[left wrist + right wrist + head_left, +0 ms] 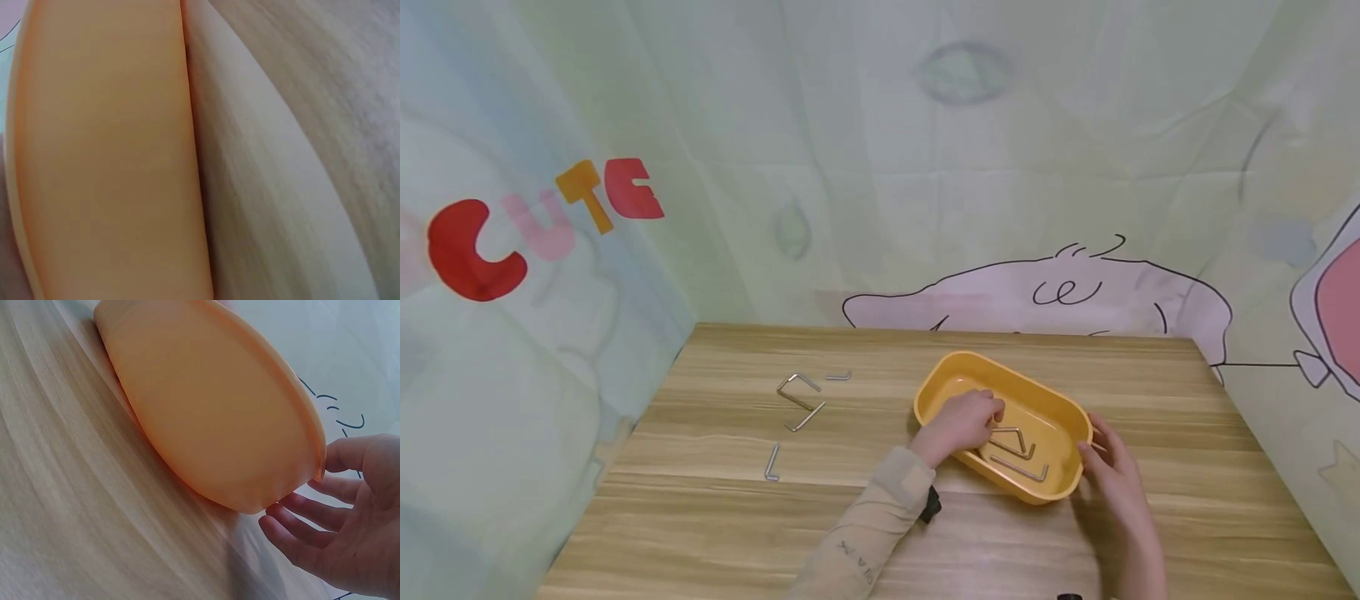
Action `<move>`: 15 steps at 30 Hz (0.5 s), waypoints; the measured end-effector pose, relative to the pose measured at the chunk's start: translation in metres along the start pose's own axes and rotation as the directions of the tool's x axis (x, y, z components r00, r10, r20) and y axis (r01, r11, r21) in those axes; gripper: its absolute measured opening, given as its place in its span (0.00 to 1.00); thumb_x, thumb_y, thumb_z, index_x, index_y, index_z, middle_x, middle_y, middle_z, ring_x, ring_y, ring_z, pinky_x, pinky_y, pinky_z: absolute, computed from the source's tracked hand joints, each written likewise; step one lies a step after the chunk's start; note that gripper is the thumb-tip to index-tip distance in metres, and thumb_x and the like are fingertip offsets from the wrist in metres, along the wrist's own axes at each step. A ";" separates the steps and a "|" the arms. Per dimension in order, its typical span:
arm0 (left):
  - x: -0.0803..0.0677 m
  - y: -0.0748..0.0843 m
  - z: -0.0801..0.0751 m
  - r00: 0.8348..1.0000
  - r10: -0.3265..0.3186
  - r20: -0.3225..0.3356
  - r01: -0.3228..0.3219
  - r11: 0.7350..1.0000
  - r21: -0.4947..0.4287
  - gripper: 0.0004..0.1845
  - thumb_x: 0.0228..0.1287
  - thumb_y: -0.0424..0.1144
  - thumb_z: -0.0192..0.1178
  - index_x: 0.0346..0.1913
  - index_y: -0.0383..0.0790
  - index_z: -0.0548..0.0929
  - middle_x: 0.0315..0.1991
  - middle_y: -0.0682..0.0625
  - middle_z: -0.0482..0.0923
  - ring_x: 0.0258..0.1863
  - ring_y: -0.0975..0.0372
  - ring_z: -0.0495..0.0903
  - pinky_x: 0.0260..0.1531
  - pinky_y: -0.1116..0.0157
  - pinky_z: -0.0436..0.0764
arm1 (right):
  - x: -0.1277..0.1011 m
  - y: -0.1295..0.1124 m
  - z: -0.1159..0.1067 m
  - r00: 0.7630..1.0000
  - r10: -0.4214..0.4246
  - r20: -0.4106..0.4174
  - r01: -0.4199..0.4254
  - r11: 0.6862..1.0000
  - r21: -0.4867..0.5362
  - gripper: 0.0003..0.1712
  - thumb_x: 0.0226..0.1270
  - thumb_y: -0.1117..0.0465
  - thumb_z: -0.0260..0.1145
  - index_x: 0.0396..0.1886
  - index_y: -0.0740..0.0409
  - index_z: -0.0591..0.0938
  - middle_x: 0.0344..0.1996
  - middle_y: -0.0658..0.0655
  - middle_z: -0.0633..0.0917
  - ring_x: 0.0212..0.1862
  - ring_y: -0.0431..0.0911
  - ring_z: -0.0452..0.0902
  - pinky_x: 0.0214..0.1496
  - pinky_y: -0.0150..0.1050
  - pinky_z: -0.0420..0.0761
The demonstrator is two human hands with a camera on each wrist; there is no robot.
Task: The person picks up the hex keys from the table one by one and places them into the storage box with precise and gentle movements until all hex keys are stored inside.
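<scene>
A yellow oblong tray (1051,398) stands on the wooden table, with several metal hex keys (1026,470) on its floor. Over the tray's near-left rim reaches my left hand (964,421), its fingers bent down inside, close beside the hex keys. I cannot tell whether it pinches one. At the right end, my right hand (1116,467) grips the tray, thumb at the rim and fingers around the outer wall. The right wrist view shows this thumb and the fingers against the tray's end (212,406). Only the tray's outer side (106,150) fills the left wrist view; the left fingers are mostly hidden there.
Left of the tray, several more hex keys lie on the table (700,533): a short one (838,377) at the back, a small one (772,462) nearer the front, and longer ones (808,417) between. A printed curtain (880,167) hangs behind and at both sides.
</scene>
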State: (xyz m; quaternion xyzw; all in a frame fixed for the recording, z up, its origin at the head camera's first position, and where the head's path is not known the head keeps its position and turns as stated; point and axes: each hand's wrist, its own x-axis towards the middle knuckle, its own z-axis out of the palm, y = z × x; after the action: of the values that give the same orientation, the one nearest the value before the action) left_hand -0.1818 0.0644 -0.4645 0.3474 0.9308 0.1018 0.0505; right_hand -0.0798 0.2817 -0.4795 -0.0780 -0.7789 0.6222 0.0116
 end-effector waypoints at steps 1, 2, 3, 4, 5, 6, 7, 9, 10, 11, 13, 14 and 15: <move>-0.001 0.000 -0.001 1.000 0.000 -0.004 0.000 1.000 0.000 0.08 0.60 0.33 0.58 0.40 0.48 0.81 0.34 0.56 0.76 0.31 0.66 0.74 0.25 0.73 0.68 | 0.000 0.000 0.000 1.000 -0.003 -0.004 0.003 1.000 -0.007 0.33 0.75 0.61 0.50 0.74 0.66 0.53 0.67 0.73 0.62 0.46 0.18 0.66 0.44 0.17 0.74; -0.002 -0.001 -0.001 1.000 0.000 -0.007 0.000 1.000 -0.002 0.07 0.61 0.34 0.58 0.41 0.48 0.80 0.35 0.56 0.76 0.31 0.66 0.74 0.25 0.73 0.68 | 0.000 0.000 0.000 1.000 -0.006 -0.001 0.006 1.000 -0.010 0.33 0.75 0.61 0.50 0.74 0.66 0.53 0.66 0.72 0.63 0.46 0.18 0.66 0.45 0.17 0.74; -0.003 -0.001 -0.002 1.000 -0.002 -0.010 0.002 1.000 -0.005 0.07 0.61 0.34 0.58 0.41 0.48 0.80 0.35 0.56 0.76 0.31 0.66 0.74 0.26 0.73 0.69 | 0.001 0.000 0.000 1.000 -0.008 -0.001 0.008 1.000 -0.012 0.33 0.75 0.61 0.50 0.74 0.66 0.53 0.66 0.72 0.63 0.46 0.17 0.66 0.45 0.17 0.74; -0.004 -0.001 -0.002 1.000 -0.006 -0.012 0.006 1.000 -0.009 0.07 0.61 0.35 0.58 0.41 0.48 0.80 0.35 0.56 0.76 0.31 0.67 0.74 0.26 0.73 0.69 | 0.001 -0.001 0.001 1.000 -0.009 -0.003 0.009 1.000 -0.013 0.33 0.75 0.61 0.50 0.74 0.66 0.53 0.66 0.71 0.63 0.46 0.17 0.66 0.45 0.17 0.74; -0.005 -0.002 -0.003 1.000 -0.009 -0.014 0.009 1.000 -0.014 0.07 0.61 0.35 0.58 0.41 0.48 0.80 0.35 0.56 0.76 0.31 0.67 0.74 0.27 0.74 0.69 | 0.001 -0.001 0.001 1.000 -0.011 -0.005 0.011 1.000 -0.015 0.33 0.75 0.60 0.50 0.74 0.66 0.53 0.66 0.71 0.63 0.47 0.18 0.66 0.45 0.17 0.74; -0.006 -0.002 -0.003 1.000 -0.014 -0.016 0.013 1.000 -0.019 0.07 0.61 0.36 0.58 0.41 0.48 0.80 0.35 0.57 0.76 0.31 0.67 0.74 0.27 0.74 0.69 | 0.001 -0.001 0.001 1.000 -0.012 -0.004 0.012 1.000 -0.010 0.33 0.75 0.61 0.51 0.74 0.66 0.53 0.66 0.70 0.63 0.47 0.18 0.66 0.45 0.17 0.74; -0.007 -0.002 -0.004 1.000 -0.018 -0.016 0.017 1.000 -0.025 0.07 0.61 0.36 0.59 0.41 0.48 0.80 0.35 0.57 0.76 0.31 0.67 0.73 0.27 0.74 0.70 | 0.001 -0.001 0.001 1.000 -0.012 -0.005 0.012 1.000 -0.008 0.33 0.75 0.60 0.51 0.74 0.66 0.53 0.65 0.69 0.63 0.47 0.18 0.66 0.46 0.17 0.74; -0.009 -0.002 -0.005 0.999 -0.022 -0.023 0.021 0.999 -0.032 0.06 0.61 0.37 0.59 0.41 0.48 0.80 0.34 0.57 0.76 0.30 0.67 0.72 0.27 0.74 0.69 | 0.001 -0.001 0.002 1.000 -0.013 -0.009 0.012 1.000 -0.010 0.33 0.75 0.60 0.51 0.73 0.66 0.54 0.65 0.67 0.64 0.47 0.19 0.67 0.46 0.17 0.74; -0.010 -0.002 -0.006 0.999 -0.022 -0.029 0.021 0.999 -0.032 0.06 0.61 0.37 0.59 0.41 0.48 0.80 0.34 0.57 0.75 0.30 0.67 0.72 0.27 0.74 0.69 | 0.001 -0.001 0.002 1.000 -0.010 -0.012 0.010 1.000 -0.010 0.33 0.75 0.59 0.52 0.73 0.66 0.54 0.64 0.67 0.64 0.47 0.19 0.67 0.46 0.17 0.74; -0.011 -0.002 -0.006 0.999 -0.022 -0.036 0.020 0.999 -0.031 0.06 0.61 0.37 0.59 0.41 0.48 0.80 0.33 0.57 0.75 0.30 0.67 0.72 0.26 0.74 0.69 | 0.000 -0.001 0.002 1.000 -0.008 -0.013 0.008 1.000 -0.005 0.33 0.74 0.59 0.52 0.73 0.66 0.54 0.64 0.67 0.64 0.47 0.19 0.67 0.45 0.17 0.74; -0.014 -0.002 -0.007 0.998 -0.019 -0.054 0.018 0.999 -0.030 0.05 0.62 0.38 0.59 0.40 0.48 0.80 0.32 0.56 0.75 0.29 0.67 0.71 0.25 0.74 0.68 | 0.000 -0.001 0.002 1.000 -0.001 -0.013 0.001 1.000 -0.002 0.34 0.74 0.59 0.52 0.74 0.65 0.54 0.64 0.66 0.64 0.47 0.19 0.67 0.45 0.17 0.74; -0.016 -0.002 -0.008 0.998 -0.018 -0.064 0.016 0.999 -0.028 0.05 0.62 0.38 0.59 0.40 0.48 0.80 0.32 0.56 0.75 0.29 0.67 0.71 0.25 0.74 0.68 | 0.000 -0.001 0.002 1.000 0.002 -0.010 -0.002 1.000 0.005 0.34 0.74 0.59 0.52 0.74 0.65 0.53 0.65 0.67 0.63 0.47 0.19 0.67 0.46 0.17 0.74; -0.018 -0.002 -0.008 0.997 -0.017 -0.076 0.015 0.999 -0.028 0.05 0.62 0.38 0.59 0.40 0.47 0.80 0.32 0.56 0.75 0.29 0.67 0.71 0.24 0.74 0.67 | 0.000 -0.001 0.002 1.000 0.003 -0.010 -0.003 1.000 0.003 0.34 0.74 0.59 0.52 0.74 0.65 0.53 0.65 0.68 0.63 0.47 0.19 0.67 0.46 0.16 0.74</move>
State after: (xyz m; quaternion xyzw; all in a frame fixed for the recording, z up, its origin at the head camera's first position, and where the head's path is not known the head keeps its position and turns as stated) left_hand -0.1708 0.0504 -0.4564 0.3351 0.9333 0.1274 0.0208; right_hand -0.0797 0.2799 -0.4792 -0.0825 -0.7777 0.6230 0.0147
